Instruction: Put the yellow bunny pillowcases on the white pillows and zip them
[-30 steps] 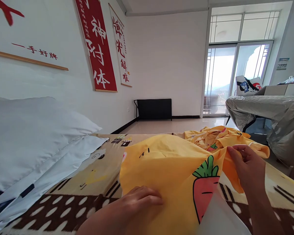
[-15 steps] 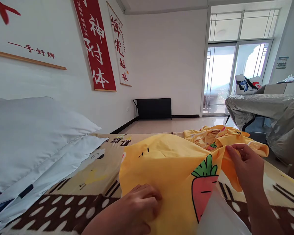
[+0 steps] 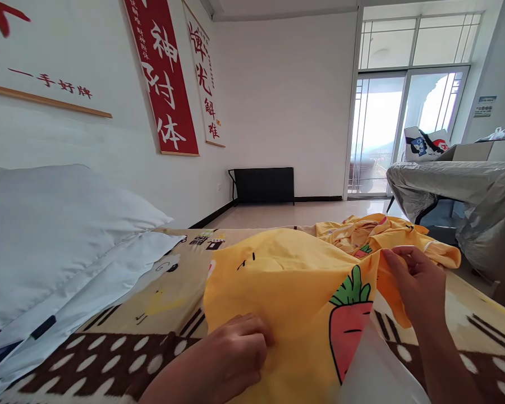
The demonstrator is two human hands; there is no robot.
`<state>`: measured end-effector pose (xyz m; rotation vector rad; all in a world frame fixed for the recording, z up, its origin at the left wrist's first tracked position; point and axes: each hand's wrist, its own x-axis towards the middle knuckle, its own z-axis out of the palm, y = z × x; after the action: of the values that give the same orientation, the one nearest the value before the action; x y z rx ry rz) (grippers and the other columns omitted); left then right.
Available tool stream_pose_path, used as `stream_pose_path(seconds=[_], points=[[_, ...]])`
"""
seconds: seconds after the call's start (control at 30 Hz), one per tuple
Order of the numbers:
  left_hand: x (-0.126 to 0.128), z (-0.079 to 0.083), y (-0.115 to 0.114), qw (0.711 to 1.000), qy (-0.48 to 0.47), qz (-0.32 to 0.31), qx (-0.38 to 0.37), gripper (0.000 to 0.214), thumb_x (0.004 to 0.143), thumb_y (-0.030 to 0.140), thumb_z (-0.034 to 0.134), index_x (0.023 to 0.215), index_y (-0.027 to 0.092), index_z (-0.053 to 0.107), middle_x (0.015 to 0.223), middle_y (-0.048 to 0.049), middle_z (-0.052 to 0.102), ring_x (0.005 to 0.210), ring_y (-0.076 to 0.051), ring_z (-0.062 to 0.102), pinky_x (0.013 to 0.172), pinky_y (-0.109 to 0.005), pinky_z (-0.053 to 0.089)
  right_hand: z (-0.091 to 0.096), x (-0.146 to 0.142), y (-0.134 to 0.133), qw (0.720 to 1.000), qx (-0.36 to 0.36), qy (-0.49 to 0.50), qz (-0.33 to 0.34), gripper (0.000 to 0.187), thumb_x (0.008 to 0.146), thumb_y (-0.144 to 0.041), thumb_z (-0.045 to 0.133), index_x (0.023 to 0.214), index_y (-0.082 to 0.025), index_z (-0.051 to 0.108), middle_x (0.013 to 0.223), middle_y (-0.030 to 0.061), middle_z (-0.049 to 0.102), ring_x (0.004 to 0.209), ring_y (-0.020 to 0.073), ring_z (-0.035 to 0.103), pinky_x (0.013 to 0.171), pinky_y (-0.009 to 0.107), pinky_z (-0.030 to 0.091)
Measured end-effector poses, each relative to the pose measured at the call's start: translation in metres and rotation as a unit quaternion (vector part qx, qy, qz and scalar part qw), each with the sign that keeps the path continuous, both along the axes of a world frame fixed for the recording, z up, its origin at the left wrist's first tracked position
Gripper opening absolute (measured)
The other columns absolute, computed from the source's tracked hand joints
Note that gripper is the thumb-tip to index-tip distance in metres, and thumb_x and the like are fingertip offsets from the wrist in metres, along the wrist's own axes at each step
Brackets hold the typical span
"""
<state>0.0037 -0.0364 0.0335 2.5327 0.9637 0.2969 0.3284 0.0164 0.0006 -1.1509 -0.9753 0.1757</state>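
Plainly, right fingers (image 3: 395,269) pinch yellow cloth (image 3: 298,308).

A red scroll (image 3: 163,81) hangs on the left wall (image 3: 122,140) — a black panel (image 3: 264,185) stands by the far wall (image 3: 281,95), left of glass sliding doors (image 3: 404,134).

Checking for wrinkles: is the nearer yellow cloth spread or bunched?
Mostly spread, lightly creased: the yellow cloth shows its broad face, the right hand pinching an edge.
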Motion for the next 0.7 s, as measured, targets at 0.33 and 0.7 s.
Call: stream_pose_path(seconds=[0.33, 0.7], points=[[0.0021, 0.0034, -0.0004, 1.0, -0.007, -0.008, -0.008, 0.01, 0.082, 0.016, 0.045, 0.072, 0.019, 0.044, 0.102, -0.0045, 0.057, 0.092, -0.017, 0.052, 0.082, -0.025, 0.043, -0.0012, -0.0027, 0.0011, 1.0, 0.0, -0.009, 0.01, 0.032, 0.07, -0.047, 0.068, 0.075, -0.017, 0.059, 0.059, -0.0029, 0.052, 0.046, 0.0071, 0.035, 0.039, 0.019, 0.03], [-0.001, -0.0005, 0.0014, 0.999, -0.016, -0.026, 0.012, 0.014, 0.088, 0.019, 0.038, 0.074, 0.019, 0.037, 0.094, -0.0039, 0.054, 0.085, -0.015, 0.05, 0.076, -0.022, 0.041, -0.0034, -0.0023, 0.0051, 0.999, 0.002, 0.0, 0.032, 0.032, 0.069, -0.046, 0.069, 0.076, -0.017, 0.058, 0.059, -0.003, 0.053, 0.046, 0.0067, 0.037, 0.037, 0.018, 0.028]])
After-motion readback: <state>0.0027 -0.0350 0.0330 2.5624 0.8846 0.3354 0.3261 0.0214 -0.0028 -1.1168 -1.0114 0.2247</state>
